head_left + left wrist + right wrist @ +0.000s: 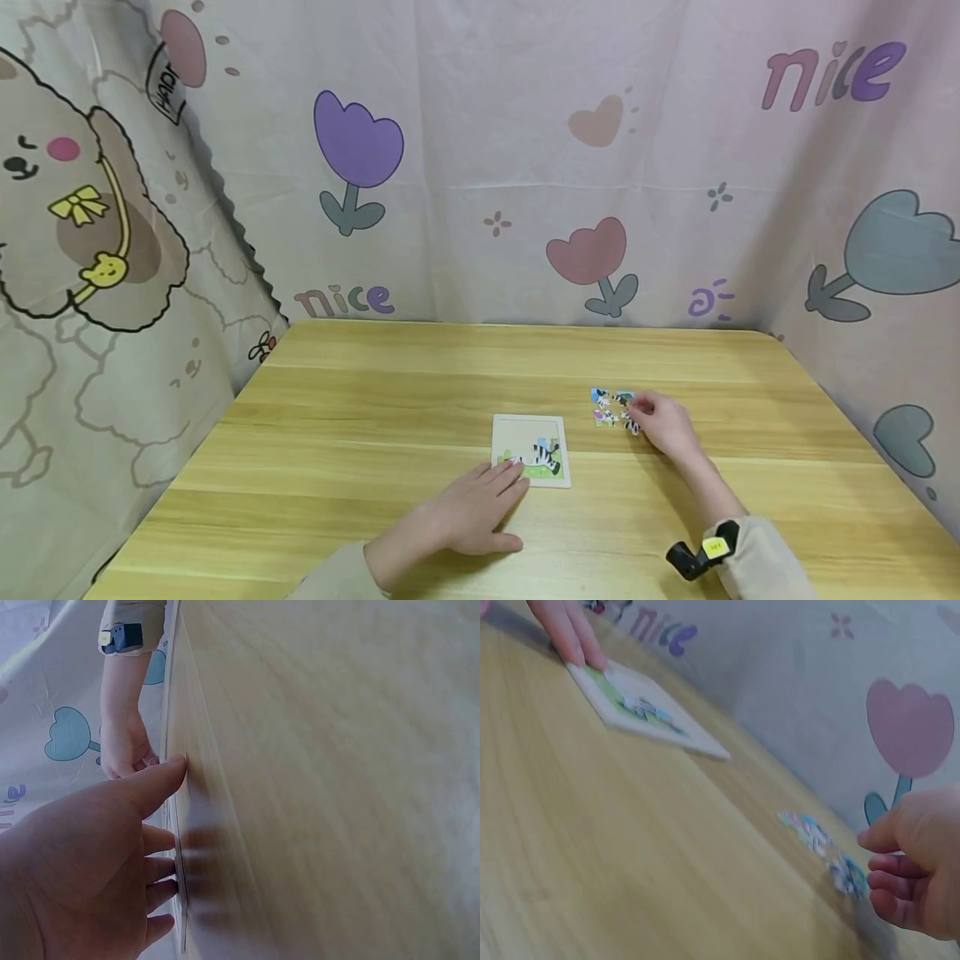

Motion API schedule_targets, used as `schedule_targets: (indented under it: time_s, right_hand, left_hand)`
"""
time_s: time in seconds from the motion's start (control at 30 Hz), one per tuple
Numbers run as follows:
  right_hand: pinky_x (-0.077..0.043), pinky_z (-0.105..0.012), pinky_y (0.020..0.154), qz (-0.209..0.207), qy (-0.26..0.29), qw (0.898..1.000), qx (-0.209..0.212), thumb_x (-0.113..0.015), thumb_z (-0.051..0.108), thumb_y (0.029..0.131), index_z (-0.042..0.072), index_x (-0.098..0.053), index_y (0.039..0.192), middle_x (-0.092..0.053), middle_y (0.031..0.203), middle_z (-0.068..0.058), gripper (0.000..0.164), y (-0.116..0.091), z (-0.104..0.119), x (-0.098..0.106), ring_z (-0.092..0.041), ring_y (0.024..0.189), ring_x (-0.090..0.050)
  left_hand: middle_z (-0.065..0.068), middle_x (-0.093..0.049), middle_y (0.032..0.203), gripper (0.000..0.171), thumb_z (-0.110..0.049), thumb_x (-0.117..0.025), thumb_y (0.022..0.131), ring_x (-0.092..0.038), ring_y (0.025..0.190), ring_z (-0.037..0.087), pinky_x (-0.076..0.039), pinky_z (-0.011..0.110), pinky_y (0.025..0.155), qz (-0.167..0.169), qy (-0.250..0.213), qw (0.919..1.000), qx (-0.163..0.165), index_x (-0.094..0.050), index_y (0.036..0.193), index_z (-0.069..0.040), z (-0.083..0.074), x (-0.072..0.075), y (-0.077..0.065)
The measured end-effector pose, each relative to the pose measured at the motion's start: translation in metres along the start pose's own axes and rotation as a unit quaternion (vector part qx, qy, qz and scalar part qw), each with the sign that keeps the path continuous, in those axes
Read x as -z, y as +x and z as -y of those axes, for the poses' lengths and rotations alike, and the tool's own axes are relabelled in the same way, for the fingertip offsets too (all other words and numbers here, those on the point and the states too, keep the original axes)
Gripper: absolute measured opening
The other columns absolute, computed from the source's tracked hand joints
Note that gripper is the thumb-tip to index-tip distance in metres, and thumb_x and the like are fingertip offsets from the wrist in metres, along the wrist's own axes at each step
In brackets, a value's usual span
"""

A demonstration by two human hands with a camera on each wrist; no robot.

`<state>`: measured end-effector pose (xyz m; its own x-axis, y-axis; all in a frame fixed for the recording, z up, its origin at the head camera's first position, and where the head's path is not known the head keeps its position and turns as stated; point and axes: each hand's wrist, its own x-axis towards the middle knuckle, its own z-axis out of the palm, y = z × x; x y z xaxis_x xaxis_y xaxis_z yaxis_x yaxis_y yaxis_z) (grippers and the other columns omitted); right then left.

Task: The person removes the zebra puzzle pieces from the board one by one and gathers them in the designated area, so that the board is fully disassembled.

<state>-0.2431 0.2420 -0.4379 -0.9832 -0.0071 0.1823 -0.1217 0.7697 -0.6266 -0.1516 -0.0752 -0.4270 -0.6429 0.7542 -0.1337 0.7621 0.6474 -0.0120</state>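
The fingertips of the right hand [667, 427] cover some of the loose pieces [602, 398], and whether its curled grip pinches any of them cannot be told; the right wrist view blurs those pieces. The left hand [480, 508] hides the near left corner of the puzzle tray [513, 433], its grip released, straight fingers resting on the tray and touching the fitted pieces [547, 457], which show zebra stripes. The left wrist view catches the tray edge-on, and the head view cuts off 2 pale sleeves [765, 562]. The wood-grained surface [375, 400] meets a curtain [465, 125] printed with tulips and hearts. The tray lies mid-surface, the loose pieces to its right. A black device [705, 550] with a yellow label sits at the right cuff.
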Motion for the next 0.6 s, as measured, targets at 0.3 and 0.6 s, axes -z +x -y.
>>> schedule_targets:
  time_s: [0.3,0.6]
  right_hand:
    - [-0.047,-0.027,0.068,0.057,0.098,0.993,0.019,-0.065,0.006,0.084,-0.006,-0.062,0.105,-0.061,0.086,-0.006,0.024,-0.004,0.042,-0.017,-0.018,0.080,-0.056]
    - [-0.050,-0.029,0.071,0.120,0.137,0.982,0.050,-0.070,0.005,0.080,-0.004,-0.063,0.107,-0.061,0.088,-0.005,0.029,-0.009,0.063,-0.043,-0.018,0.084,-0.057]
  left_hand:
    - [0.011,-0.025,0.150,0.075,-0.058,-0.044,0.089,-0.023,0.137,0.023,-0.023,0.039,0.110,-0.005,0.001,1.0000,-0.002,-0.032,0.144,-0.009,-0.001,0.001,-0.001]
    - [0.010,-0.024,0.151,0.075,-0.059,-0.042,0.090,-0.022,0.138,0.022,-0.023,0.038,0.111,0.000,0.003,1.0000,-0.001,-0.031,0.144,-0.010,0.000,0.000,0.001]
